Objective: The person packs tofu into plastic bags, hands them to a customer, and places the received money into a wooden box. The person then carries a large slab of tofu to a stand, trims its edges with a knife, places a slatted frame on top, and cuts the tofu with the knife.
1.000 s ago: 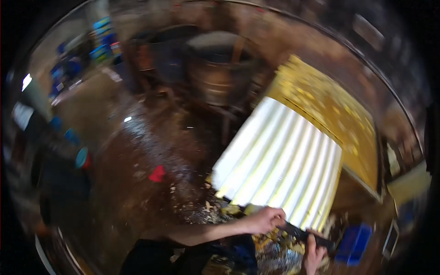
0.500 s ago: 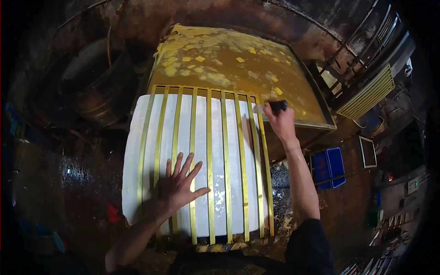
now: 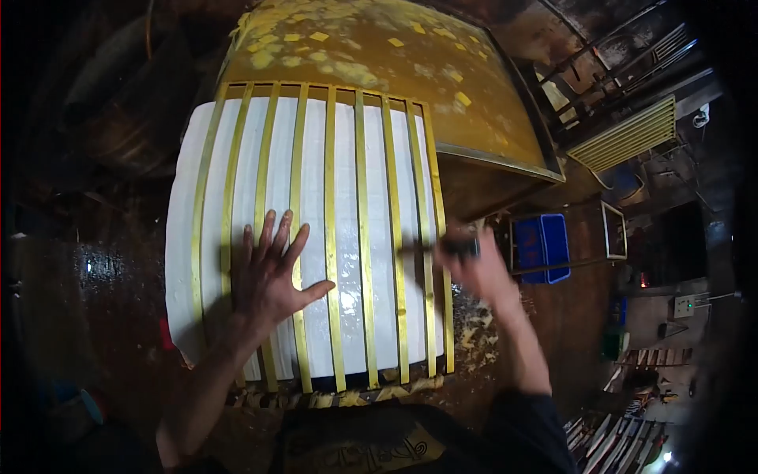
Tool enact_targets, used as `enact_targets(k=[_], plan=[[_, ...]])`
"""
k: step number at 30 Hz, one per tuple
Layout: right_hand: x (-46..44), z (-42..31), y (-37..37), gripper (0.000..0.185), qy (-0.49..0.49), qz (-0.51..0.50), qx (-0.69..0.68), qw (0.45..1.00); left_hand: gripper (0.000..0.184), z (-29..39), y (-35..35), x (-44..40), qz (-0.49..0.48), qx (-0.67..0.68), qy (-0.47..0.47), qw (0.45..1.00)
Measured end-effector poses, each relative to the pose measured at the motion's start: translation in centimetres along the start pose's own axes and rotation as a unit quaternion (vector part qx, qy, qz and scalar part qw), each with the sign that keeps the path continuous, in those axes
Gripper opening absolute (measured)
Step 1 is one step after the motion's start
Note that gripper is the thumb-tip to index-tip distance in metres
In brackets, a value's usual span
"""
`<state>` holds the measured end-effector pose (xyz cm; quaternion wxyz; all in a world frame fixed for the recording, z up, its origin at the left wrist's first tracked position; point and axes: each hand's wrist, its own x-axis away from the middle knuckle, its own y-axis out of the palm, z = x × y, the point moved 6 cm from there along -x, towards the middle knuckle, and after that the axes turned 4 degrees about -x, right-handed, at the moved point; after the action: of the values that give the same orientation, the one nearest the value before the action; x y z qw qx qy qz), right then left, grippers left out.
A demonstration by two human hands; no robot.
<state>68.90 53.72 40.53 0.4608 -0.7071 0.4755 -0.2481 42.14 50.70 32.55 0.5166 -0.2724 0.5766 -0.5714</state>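
Observation:
A large white slab, probably tofu, lies under a frame of long yellow slats. The slats run from the far edge towards me. My left hand rests spread across the slats and slab, left of the middle, thumb pointing right. At the frame's right edge my right hand is closed round the black handle of a knife. Motion blurs the knife, and its blade cannot be made out clearly. A dark shadow falls on the slab just left of it.
Beyond the slab stands a metal-rimmed vat of yellow liquid with yellow square pieces floating in it. To the right are a blue crate, a small white-edged frame and another yellow slatted rack. The floor looks wet.
My right hand has drawn the knife from the far right corner of the frame towards me. My left hand stays spread on the slats. The view has shifted, moving the scene up and left.

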Motion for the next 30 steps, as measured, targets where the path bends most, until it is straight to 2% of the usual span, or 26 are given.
enact_targets(k=[1,3,7,9,10,12,14,15,16,19,21,22,23,24,26,28,30], plan=[[4.2,-1.1,0.8,0.015,0.047,-0.035,-0.098,0.993,0.092,-0.1,0.0,0.0,-0.006,0.006,-0.007,1.000],[11.0,-3.6,1.9,0.015,0.113,-0.104,-0.117,0.981,0.090,-0.2,0.3,0.1,-0.014,0.014,-0.016,1.000],[10.5,-5.4,0.2,0.017,0.163,-0.173,-0.127,0.963,0.086,-0.1,-0.4,0.0,0.030,-0.008,-0.008,0.999],[4.8,-5.8,-3.1,0.012,0.080,-0.007,-0.168,0.983,0.083,0.1,-1.0,-0.1,0.038,0.014,-0.006,0.999],[1.1,-5.6,-4.3,0.010,0.024,0.119,-0.179,0.976,0.083,0.0,-1.2,-0.3,0.040,0.008,-0.010,0.999],[-7.2,-3.9,-4.7,0.010,-0.062,0.192,-0.039,0.979,0.082,-0.1,-1.2,-0.5,0.027,0.016,-0.006,0.999],[-15.1,-0.4,-3.2,0.012,-0.030,0.204,-0.070,0.976,0.084,-0.4,-0.4,-0.3,0.018,0.036,-0.021,0.999],[-18.4,1.1,-2.0,0.010,-0.075,0.231,-0.053,0.969,0.084,-0.5,-0.1,-0.3,0.006,0.051,-0.024,0.998],[-20.7,1.9,-1.1,0.008,-0.077,0.239,-0.074,0.965,0.085,-0.7,0.1,-0.5,-0.005,0.067,-0.027,0.997],[-23.2,4.2,0.9,0.010,-0.089,0.196,0.003,0.977,0.085,-0.9,0.2,-0.4,-0.019,0.052,-0.028,0.998],[-19.2,1.6,0.6,0.014,-0.127,0.144,0.051,0.980,0.085,-0.7,0.4,-0.1,-0.020,0.044,-0.026,0.999],[-15.5,1.6,1.6,0.018,-0.102,0.075,0.016,0.992,0.087,-0.7,0.5,-0.1,-0.024,0.055,-0.033,0.998],[-10.2,0.6,2.7,0.017,-0.070,0.035,0.068,0.995,0.090,-0.9,0.5,0.0,-0.027,0.066,-0.040,0.997],[-4.6,-1.6,3.1,0.016,-0.011,-0.035,-0.011,0.999,0.090,-0.8,0.4,0.0,-0.024,0.069,-0.037,0.997],[5.2,-6.2,3.5,0.013,0.120,-0.116,-0.163,0.972,0.091,-0.7,0.5,0.1,-0.032,0.017,-0.037,0.999],[10.2,-8.0,4.7,0.014,0.110,-0.224,-0.129,0.960,0.092,-0.7,0.8,0.3,-0.036,0.023,-0.038,0.998],[7.7,-9.6,2.5,0.014,0.061,-0.215,-0.173,0.959,0.092,-0.7,0.6,0.1,-0.035,0.025,-0.028,0.999]])
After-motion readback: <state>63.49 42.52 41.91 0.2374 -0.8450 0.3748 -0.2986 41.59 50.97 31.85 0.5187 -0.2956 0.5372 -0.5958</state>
